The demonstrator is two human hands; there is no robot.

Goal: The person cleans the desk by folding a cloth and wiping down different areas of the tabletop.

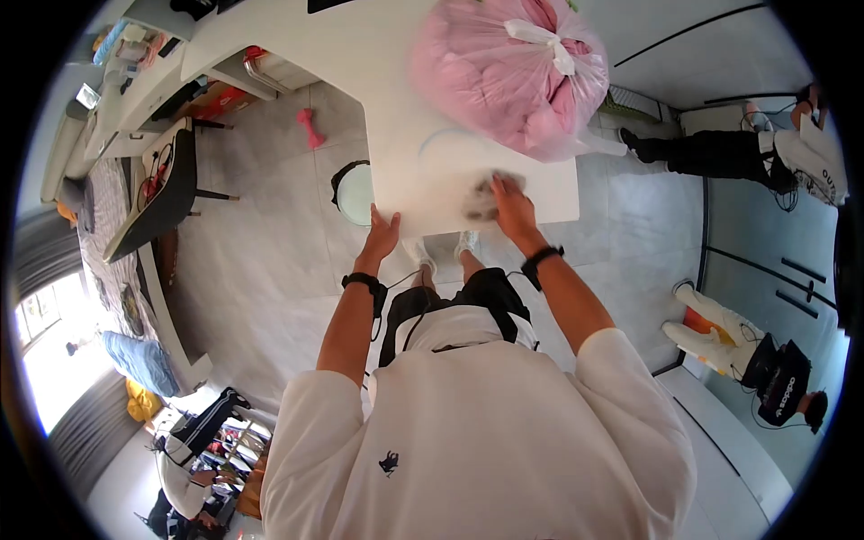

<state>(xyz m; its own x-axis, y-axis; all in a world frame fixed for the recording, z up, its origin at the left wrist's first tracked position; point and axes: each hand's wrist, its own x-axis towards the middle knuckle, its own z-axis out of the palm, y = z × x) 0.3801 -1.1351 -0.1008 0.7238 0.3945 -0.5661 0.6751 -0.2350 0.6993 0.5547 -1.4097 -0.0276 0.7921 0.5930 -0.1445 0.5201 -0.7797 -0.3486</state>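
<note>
My right hand [515, 214] presses a crumpled grey cloth [480, 202] onto the top of a white table [423, 193]; the cloth and fingertips are blurred by motion. At the table's near left corner, my left hand [382, 238] grips the edge, thumb on top and fingers along the side. Beyond my right hand, a large clear plastic bag [513, 76] full of pink material rests on the table, its top tied in a white knot. A faint bluish curved mark [445, 135] shows on the tabletop. Black bands circle both my wrists.
A round white bin [355, 193] with a dark liner stands left of the table. A pink dumbbell [310, 129] lies on the floor. A dark chair [166, 193] is further left. People stand at the right [720, 155], lower right [751, 355] and lower left [193, 459].
</note>
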